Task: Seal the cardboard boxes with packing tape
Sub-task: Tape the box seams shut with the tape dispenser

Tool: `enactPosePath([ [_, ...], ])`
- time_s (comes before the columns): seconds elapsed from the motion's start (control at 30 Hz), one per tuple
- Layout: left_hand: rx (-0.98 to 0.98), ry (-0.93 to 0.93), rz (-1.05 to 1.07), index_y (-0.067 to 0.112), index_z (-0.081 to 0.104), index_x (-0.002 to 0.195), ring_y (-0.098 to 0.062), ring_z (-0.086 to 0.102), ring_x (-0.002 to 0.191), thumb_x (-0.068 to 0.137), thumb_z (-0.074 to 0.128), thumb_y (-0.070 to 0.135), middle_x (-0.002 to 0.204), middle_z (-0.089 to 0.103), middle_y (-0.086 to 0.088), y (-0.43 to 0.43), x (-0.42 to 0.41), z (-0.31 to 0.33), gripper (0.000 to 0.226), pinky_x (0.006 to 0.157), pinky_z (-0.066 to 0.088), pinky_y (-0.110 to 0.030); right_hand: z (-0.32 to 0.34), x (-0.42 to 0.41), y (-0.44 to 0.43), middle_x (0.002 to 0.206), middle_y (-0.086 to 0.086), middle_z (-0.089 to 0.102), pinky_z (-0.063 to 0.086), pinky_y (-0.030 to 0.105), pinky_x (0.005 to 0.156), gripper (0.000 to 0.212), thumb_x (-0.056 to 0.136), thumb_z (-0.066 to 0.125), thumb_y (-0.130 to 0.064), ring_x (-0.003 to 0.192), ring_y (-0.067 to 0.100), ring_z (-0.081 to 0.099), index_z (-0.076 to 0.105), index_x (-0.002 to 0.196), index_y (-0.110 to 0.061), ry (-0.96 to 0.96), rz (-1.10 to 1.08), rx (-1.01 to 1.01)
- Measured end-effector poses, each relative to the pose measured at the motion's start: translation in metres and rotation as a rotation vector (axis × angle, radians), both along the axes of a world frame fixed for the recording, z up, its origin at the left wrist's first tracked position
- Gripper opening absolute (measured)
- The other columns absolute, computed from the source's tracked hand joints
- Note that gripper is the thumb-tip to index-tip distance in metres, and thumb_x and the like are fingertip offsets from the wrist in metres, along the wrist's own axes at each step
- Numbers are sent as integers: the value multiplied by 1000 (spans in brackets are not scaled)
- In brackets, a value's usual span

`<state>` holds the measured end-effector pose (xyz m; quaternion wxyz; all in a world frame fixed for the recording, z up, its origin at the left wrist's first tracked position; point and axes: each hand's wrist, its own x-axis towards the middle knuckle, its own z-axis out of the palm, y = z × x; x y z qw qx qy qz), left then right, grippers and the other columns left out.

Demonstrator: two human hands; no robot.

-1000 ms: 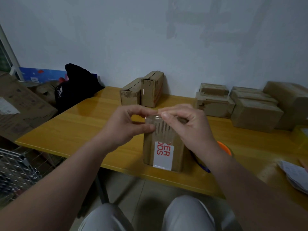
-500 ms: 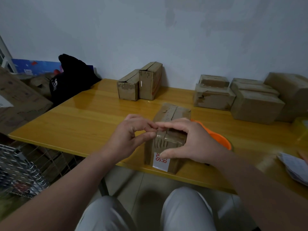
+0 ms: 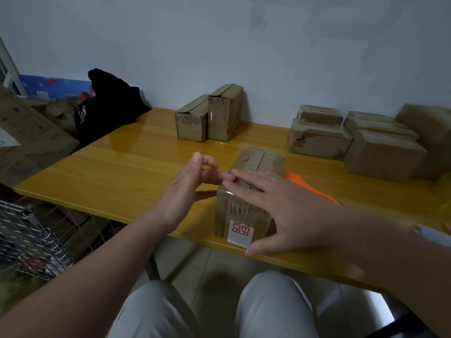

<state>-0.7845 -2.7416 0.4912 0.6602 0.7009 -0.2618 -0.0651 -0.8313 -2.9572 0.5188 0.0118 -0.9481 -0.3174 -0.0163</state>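
Box (image 3: 258, 162) straight ahead on tabletop (image 3: 122, 172), long axis pointing away toward wall (image 3: 268, 57). Right hand (image 3: 280, 206) flat over near top, fingers (image 3: 246, 178) straight; left hand (image 3: 188, 191) just beside, loose, holding nothing.

A small back-room packing spot, not a proper warehouse.
I sit at a yellow wooden table (image 3: 122, 172) set against a bare painted wall (image 3: 244, 45). Cardboard boxes (image 3: 380, 157) line its far edge, a large carton (image 3: 31, 140) lies to my left, and a wire rack (image 3: 29, 235) stands below it.
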Motion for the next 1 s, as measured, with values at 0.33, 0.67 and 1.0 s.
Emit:
enactPosePath([
  [0.33,-21,-15,-2,16,48,108,-12,61,109,92,16,55,108,70,-3,-2,3,-5,52,87,48,-28,-5,-10,10,147,23,38,38,48,101,95,73,50,-75,132,37,43,25,150,-25,-311,-12,-258],
  [0.67,-18,-47,23,18,49,103,-13,62,104,92,19,52,99,69,0,-3,0,-6,47,84,50,-25,-11,-19,16,150,18,33,42,53,99,96,66,54,-82,129,36,46,43,142,-26,-441,-20,-524],
  [1.0,-30,-14,27,16,49,105,-17,62,106,90,20,52,108,68,-8,-6,-4,-3,49,84,50,-27,-13,-13,21,156,14,-12,-13,49,112,100,83,6,-77,144,28,-10,-7,150,-5,-686,7,-756],
])
